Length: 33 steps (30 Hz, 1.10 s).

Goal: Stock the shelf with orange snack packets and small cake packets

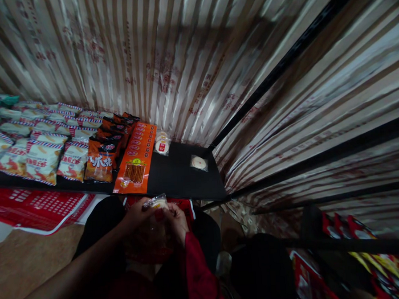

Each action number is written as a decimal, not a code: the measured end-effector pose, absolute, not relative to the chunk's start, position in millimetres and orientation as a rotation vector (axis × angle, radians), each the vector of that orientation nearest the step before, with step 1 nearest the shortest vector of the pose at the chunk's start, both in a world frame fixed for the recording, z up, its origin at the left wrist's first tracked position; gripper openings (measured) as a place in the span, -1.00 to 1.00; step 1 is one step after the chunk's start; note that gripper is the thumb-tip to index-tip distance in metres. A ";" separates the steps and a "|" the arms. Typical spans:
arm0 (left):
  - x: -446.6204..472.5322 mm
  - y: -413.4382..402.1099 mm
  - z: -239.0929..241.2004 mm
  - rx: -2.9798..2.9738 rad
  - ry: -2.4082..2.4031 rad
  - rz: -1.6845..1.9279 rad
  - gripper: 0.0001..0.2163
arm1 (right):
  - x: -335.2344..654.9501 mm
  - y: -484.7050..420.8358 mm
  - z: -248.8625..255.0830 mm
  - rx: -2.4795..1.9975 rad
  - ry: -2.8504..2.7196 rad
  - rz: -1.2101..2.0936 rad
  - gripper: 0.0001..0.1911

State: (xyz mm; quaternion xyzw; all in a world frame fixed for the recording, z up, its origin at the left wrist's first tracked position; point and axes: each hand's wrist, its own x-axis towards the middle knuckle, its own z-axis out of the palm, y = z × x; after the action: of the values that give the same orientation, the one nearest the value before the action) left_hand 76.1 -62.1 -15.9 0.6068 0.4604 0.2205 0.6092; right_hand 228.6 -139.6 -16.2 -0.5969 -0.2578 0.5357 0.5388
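My left hand [136,214] and my right hand [176,221] meet just below the front edge of a black shelf [177,179]. Both pinch a small clear-wrapped snack packet [155,202] held between them. A red sleeve covers my right forearm. On the shelf lie two like packets with round pale cakes, one stack [162,144] beside a long orange snack pack [136,159] and one single packet [199,163] near the right end. Under my hands sits a red bag or bin [185,208], mostly hidden.
Rows of white and orange snack bags [39,153] fill the shelf's left part. A red plastic basket [38,207] lies on the floor at left. Striped wallpaper backs the shelf. A black frame post [266,92] and another rack with red packs [340,231] stand at right.
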 end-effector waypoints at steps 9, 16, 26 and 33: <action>89.8 -63.2 -6.0 1.193 1.004 0.596 -0.66 | 232.0 -130.8 -19.7 -1.372 -0.558 1.200 -0.55; 100.8 -48.7 10.6 1.397 1.081 0.609 -0.81 | 250.6 -119.7 -15.4 -1.573 -0.787 1.010 -0.59; 123.5 -18.6 9.6 1.422 1.178 0.683 -0.84 | 268.4 -90.6 -6.6 -1.575 -0.855 0.918 -0.64; 132.6 0.9 13.5 1.416 1.202 0.745 -0.85 | 281.7 -65.5 -8.7 -1.601 -0.876 0.878 -0.67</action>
State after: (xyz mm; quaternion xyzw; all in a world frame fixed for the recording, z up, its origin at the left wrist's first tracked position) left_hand 132.6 0.9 13.5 0.5958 0.5054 0.3135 0.5397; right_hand 281.7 -65.5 -8.7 -0.6706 -0.3670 0.3679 0.5294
